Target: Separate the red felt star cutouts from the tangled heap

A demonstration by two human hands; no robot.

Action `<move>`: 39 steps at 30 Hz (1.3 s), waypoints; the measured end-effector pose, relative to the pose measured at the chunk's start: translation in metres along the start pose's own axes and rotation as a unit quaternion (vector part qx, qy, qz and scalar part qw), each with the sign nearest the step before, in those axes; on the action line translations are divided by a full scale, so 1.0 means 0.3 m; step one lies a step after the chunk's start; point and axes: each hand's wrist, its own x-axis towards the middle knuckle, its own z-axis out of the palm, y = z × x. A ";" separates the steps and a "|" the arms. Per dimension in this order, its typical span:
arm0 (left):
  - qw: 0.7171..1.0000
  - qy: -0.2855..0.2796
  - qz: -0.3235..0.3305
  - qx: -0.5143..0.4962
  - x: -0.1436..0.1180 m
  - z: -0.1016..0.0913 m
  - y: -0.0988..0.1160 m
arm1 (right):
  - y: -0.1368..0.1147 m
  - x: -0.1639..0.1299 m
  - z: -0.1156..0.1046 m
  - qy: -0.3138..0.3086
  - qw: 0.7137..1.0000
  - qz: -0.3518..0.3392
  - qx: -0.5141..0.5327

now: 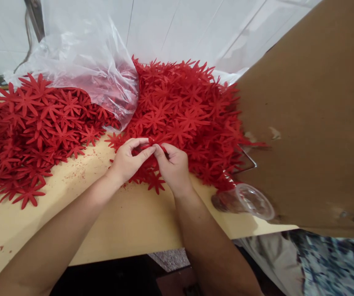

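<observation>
My left hand and my right hand meet over the near edge of a big heap of red fabric flower cut-outs. The fingertips of both hands pinch one red flower piece between them. A second heap of the same red star-shaped flowers lies spread on the left of the pale wooden table. A few loose flowers sit just under my hands.
A crumpled clear plastic bag holding more red pieces lies between the two heaps. A large brown cardboard sheet leans at the right. A clear plastic cup lies on its side near the table's front edge. White tiled wall behind.
</observation>
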 end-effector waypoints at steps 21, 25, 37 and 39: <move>0.987 0.117 -0.052 -0.102 0.042 -0.047 -0.013 | 0.026 0.024 -0.016 0.120 0.992 0.004 0.048; 0.989 0.113 -0.050 -0.081 0.039 -0.045 -0.010 | 0.033 0.031 -0.030 0.145 0.989 -0.024 0.003; 1.000 -0.026 0.010 0.009 0.003 0.001 -0.013 | 0.002 0.002 0.006 0.002 0.993 0.023 0.112; 0.999 -0.024 0.017 0.025 0.000 0.004 -0.013 | 0.005 0.007 0.006 0.021 0.991 0.047 0.126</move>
